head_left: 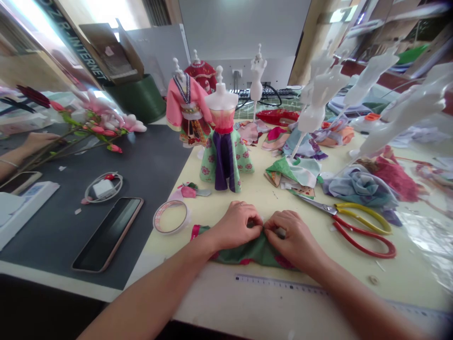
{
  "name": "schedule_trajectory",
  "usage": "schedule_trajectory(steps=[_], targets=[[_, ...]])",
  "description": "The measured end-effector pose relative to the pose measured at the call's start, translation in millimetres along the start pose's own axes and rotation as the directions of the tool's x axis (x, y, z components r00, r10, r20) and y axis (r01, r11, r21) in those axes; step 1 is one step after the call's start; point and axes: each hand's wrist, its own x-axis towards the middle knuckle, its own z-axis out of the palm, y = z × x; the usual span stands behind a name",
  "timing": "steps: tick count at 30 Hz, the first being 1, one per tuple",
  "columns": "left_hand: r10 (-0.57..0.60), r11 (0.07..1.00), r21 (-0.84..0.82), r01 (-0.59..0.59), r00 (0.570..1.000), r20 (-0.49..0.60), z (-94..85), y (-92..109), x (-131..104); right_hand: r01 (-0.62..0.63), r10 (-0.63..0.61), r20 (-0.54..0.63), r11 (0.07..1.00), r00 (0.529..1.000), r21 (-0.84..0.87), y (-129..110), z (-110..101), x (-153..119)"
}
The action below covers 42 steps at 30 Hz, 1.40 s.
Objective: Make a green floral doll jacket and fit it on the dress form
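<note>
A piece of green cloth (244,252) with dark pink patches lies on the pale yellow tabletop. My left hand (239,224) pinches its upper edge between thumb and forefinger. Close beside it, nearly touching, my right hand (292,233) pinches the same edge. Both hands hide part of the cloth. A clear ruler (279,284) lies just below the cloth, partly under my right forearm. To the left of my left hand is a roll of tape (171,217). Scissors (354,219) with yellow and red handles lie to the right of my right hand.
Dressed doll forms (222,141) stand behind the hands, and bare white forms (320,97) stand at the right. Fabric scraps (295,172) are heaped there. On the dark mat at left lie a phone (108,234) and a cable (103,187). Another person's hand (40,141) is at far left.
</note>
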Motion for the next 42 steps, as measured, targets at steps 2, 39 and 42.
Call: schedule_trajectory(steps=[2, 39, 42], targets=[[-0.021, 1.000, -0.021, 0.020, 1.000, -0.021, 0.3, 0, 1, 0.000, 0.000, 0.017, 1.000, 1.000, 0.012, 0, -3, -1], [-0.117, 0.946, 0.316, 0.067, 0.983, 0.141, -54.7, -12, -19, 0.275, -0.276, 0.011, 0.952, 0.961, -0.133, -3, 3, -4], [-0.170, 0.946, 0.301, 0.119, 0.974, 0.150, -64.9, -14, -22, 0.269, -0.271, -0.005, 0.957, 0.963, -0.113, -1, 3, -4]])
